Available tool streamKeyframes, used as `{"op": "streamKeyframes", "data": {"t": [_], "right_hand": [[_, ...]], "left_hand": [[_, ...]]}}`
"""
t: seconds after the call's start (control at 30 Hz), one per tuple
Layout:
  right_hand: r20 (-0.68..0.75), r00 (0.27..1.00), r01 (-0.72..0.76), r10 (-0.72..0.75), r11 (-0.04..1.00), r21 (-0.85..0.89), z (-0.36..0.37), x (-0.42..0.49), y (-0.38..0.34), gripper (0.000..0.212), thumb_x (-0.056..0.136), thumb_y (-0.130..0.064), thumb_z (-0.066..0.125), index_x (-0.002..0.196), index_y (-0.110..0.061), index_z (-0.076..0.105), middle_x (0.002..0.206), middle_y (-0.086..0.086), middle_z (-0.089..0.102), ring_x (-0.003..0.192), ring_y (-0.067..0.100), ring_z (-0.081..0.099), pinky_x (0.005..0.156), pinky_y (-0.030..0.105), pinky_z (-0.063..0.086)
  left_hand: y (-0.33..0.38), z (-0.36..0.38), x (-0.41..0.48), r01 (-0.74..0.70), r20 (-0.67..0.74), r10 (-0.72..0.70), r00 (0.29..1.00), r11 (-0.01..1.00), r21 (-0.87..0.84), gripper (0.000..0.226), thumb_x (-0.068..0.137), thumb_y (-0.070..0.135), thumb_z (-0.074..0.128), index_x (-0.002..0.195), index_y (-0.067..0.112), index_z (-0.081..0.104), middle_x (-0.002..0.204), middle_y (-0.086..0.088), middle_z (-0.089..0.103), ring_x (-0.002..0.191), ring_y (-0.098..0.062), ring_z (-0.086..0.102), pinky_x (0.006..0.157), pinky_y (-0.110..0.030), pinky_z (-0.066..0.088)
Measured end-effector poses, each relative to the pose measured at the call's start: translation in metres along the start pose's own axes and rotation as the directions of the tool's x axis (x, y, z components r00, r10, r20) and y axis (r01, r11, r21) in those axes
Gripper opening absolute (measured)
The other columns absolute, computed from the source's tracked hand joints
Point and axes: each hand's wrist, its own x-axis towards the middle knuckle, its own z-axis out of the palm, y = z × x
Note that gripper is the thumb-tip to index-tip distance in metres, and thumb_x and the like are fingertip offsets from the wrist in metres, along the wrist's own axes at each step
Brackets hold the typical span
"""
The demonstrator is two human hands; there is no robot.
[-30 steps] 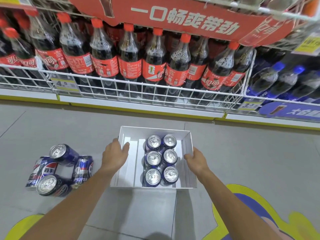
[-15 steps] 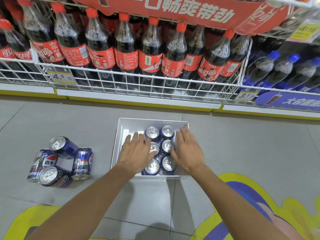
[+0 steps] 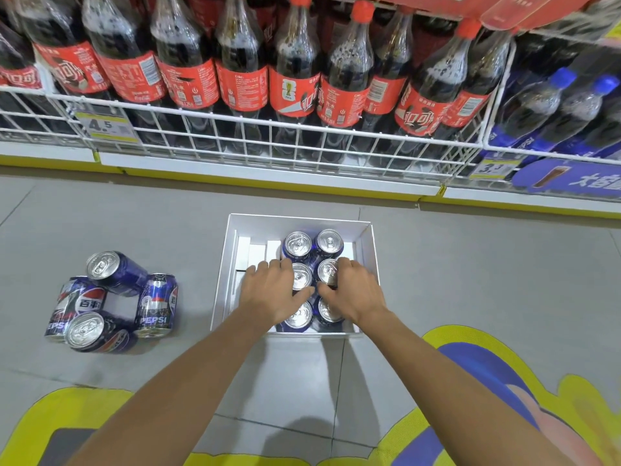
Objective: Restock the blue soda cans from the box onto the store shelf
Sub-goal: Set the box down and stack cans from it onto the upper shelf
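Left hand [image 3: 274,294] and right hand [image 3: 353,292] are both down in the white box [image 3: 223,280], fingers curled over the blue soda cans [image 3: 297,245] in the middle row (grip not closed yet, looks like). So it's the pickup step; next they'd need to clamp and lift up toward the shelf [image 3: 268,142] beyond.

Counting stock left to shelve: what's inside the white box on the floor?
Six blue cans stand upright in the white box, two by three; its left side is bare. Both hands, left hand and right hand, partly cover the nearer four.
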Motion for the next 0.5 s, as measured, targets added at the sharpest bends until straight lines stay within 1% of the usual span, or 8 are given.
{"op": "streamKeyframes", "data": {"t": [0.1,0.17,0.23,0.33,0.4,0.5], "right_hand": [[0.008,0.998,-0.065,0.064,0.995,0.076,0.003,0.005,-0.002,0.044,0.081,-0.043,0.071,0.101,-0.008,0.055,0.102,0.011,0.066,0.093,0.035,0.066,0.067,0.033,0.042],[0.013,0.995,-0.104,0.104,0.985,0.136,0.003,0.009,-0.003,0.044,0.075,-0.039,0.075,0.099,-0.008,0.055,0.099,0.010,0.067,0.089,0.034,0.065,0.065,0.031,0.040],[0.012,0.993,-0.120,0.120,0.977,0.175,0.002,0.011,-0.002,0.042,0.071,-0.037,0.077,0.094,-0.009,0.056,0.093,0.008,0.067,0.080,0.030,0.061,0.063,0.031,0.041],[-0.015,0.993,-0.110,0.116,0.969,0.220,0.002,0.011,0.003,0.040,0.065,-0.039,0.077,0.088,-0.012,0.057,0.082,0.004,0.067,0.074,0.027,0.062,0.059,0.031,0.043],[-0.058,0.991,-0.098,0.117,0.959,0.266,-0.003,0.005,0.002,0.041,0.062,-0.041,0.077,0.090,-0.015,0.062,0.082,0.000,0.068,0.076,0.024,0.063,0.061,0.031,0.047],[-0.120,0.987,-0.061,0.104,0.945,0.320,-0.033,-0.010,-0.010,0.042,0.059,-0.045,0.076,0.091,-0.022,0.065,0.083,-0.003,0.069,0.076,0.023,0.065,0.065,0.033,0.052]], "left_hand": [[0.008,0.000,0.002,0.064,0.045,-0.057,0.997,0.982,-0.176,0.058,0.087,0.061,0.055,0.115,0.010,0.052,0.116,-0.011,0.067,0.109,-0.034,0.064,0.085,-0.043,0.050],[0.014,0.000,0.005,0.131,0.081,-0.111,0.991,0.939,-0.319,0.058,0.084,0.052,0.063,0.118,0.007,0.050,0.118,-0.014,0.064,0.110,-0.037,0.063,0.086,-0.043,0.051],[0.017,0.001,0.007,0.183,0.099,-0.155,0.983,0.886,-0.425,0.057,0.081,0.045,0.069,0.117,0.005,0.050,0.114,-0.015,0.063,0.108,-0.038,0.063,0.086,-0.042,0.050],[0.016,-0.001,0.009,0.219,0.105,-0.192,0.976,0.833,-0.508,0.053,0.074,0.040,0.076,0.110,0.008,0.052,0.106,-0.012,0.066,0.102,-0.035,0.064,0.082,-0.040,0.050],[0.012,-0.010,0.007,0.222,0.090,-0.208,0.974,0.796,-0.563,0.056,0.065,0.041,0.079,0.107,0.011,0.056,0.103,-0.009,0.068,0.099,-0.034,0.065,0.080,-0.039,0.053],[0.009,-0.048,-0.006,0.224,0.056,-0.239,0.969,0.766,-0.603,0.054,0.054,0.044,0.076,0.097,0.016,0.059,0.095,-0.003,0.071,0.094,-0.031,0.066,0.079,-0.039,0.054]]}}
